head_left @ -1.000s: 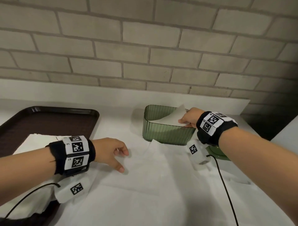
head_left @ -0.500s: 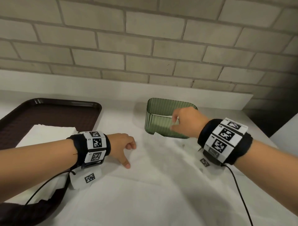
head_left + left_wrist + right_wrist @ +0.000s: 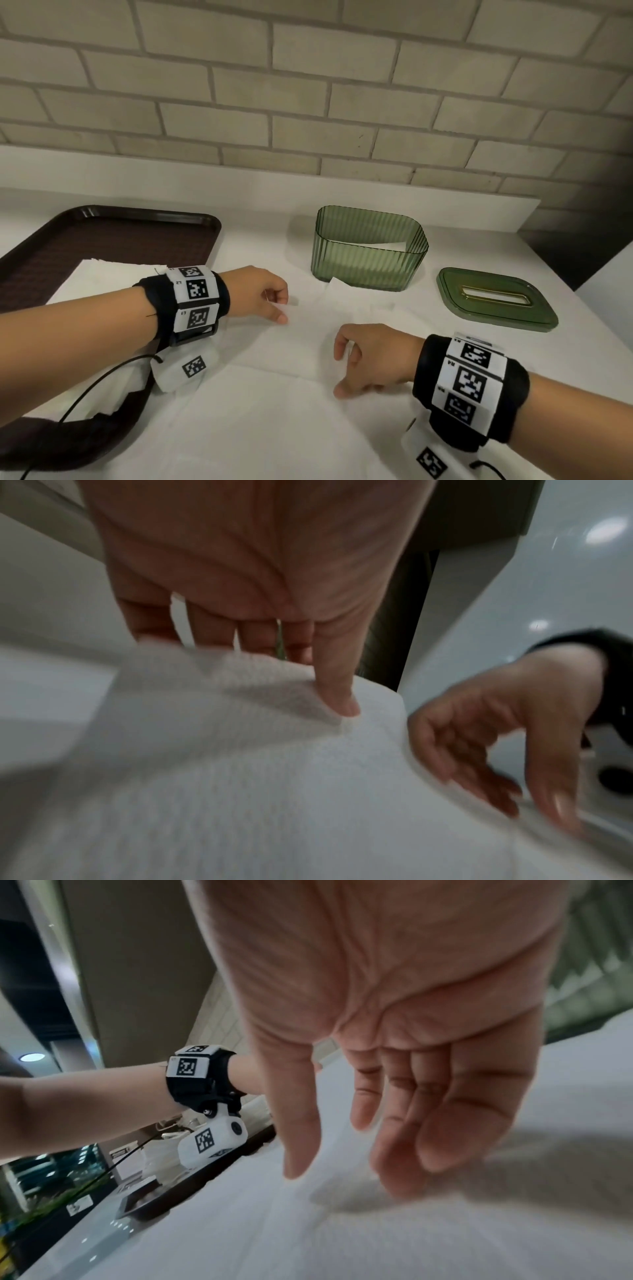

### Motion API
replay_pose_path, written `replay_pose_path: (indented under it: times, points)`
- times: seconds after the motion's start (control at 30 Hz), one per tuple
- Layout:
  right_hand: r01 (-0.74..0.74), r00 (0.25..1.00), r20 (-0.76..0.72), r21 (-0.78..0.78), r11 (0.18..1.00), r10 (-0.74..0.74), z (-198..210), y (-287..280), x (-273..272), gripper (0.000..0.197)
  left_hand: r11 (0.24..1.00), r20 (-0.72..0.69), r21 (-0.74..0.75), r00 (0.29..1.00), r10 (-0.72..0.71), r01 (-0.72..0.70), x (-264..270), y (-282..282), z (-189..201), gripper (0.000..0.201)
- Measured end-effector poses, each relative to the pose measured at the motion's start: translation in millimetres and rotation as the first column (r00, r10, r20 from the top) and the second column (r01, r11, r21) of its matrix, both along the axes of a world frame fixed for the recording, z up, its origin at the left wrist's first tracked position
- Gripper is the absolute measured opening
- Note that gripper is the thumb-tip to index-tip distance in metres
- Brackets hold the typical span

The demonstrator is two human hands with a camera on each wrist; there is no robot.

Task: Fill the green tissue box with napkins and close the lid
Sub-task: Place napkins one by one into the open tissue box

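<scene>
The step in hand looks like picking up the next napkin (image 3: 308, 339) from the sheets spread in front of the box (image 3: 368, 255). The left hand (image 3: 255, 296) rests on it on the tray side of the box; in the left wrist view its thumb (image 3: 337, 696) presses into the paper while the fingers curl behind a raised fold, so it pinches that napkin. The right hand (image 3: 371, 358) hovers nearer the person than the box, fingers loosely bent and spread, holding nothing, its tips close to the paper. To do this well, I judge the right hand should take the free edge while the left keeps its pinch, lifting only one sheet, since thin layers cling and can drag neighbours along; folding it to the box's width before lowering should keep it flat. The box stands open against the wall side of the counter, with at least one white napkin lying low inside, far from full. Another napkin's corner touches the box's front base. The lid (image 3: 496, 299) lies flat just right of the box, slot up, apart from it. The tray (image 3: 113, 240), left of the box, holds more napkins on its near part.
</scene>
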State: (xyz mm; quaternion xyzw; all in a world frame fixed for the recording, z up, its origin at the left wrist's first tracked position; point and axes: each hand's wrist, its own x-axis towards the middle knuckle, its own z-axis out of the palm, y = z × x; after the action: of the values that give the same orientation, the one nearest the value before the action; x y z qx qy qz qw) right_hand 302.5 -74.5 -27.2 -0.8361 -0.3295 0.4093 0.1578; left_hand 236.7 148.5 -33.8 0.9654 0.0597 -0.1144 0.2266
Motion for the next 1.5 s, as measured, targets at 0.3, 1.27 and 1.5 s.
replay_pose_path:
  times: [0.3, 1.27, 1.5]
  points:
    - [0.085, 0.987, -0.159, 0.356, 0.931, -0.030, -14.3, -10.6, -5.8, 0.046, 0.931, 0.098, -0.347, 0.983, 0.153, -0.110, -16.8, 12.8, 50.2, 0.018]
    - [0.312, 0.938, -0.212, 0.862, 0.400, -0.275, 117.7, -37.5, -5.2, 0.020, 0.915, 0.509, -0.404, 0.832, 0.220, 0.005, -89.8, -46.4, 74.9, 0.066]
    - [0.261, 0.941, -0.150, 0.890, 0.373, -0.302, 139.9, -36.7, -14.4, 0.027, 0.941, 0.547, -0.320, 0.832, 0.092, 0.106, -80.8, -74.8, 82.3, 0.037]
